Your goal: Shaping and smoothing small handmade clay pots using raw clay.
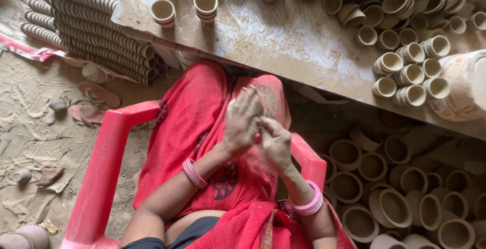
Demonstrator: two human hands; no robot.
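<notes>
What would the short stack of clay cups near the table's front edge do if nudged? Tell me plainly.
The short stack of clay cups would probably tip rather than slide: it looks taller than its base and the cups appear only loosely nested. The dusty table likely gives some grip. Being thin clay, they would probably chip or break if they fell off the nearby edge.

The dusty desk point(283, 36) carries two short stacks of clay cups point(185, 8) near its left edge and a crowded heap of cups point(405, 31), seemingly unfired, toward its right.

Left hand point(242, 121) pressed against right hand point(276, 142) over red-clad lap; clay cups point(410, 74) on table point(283, 41).
</notes>
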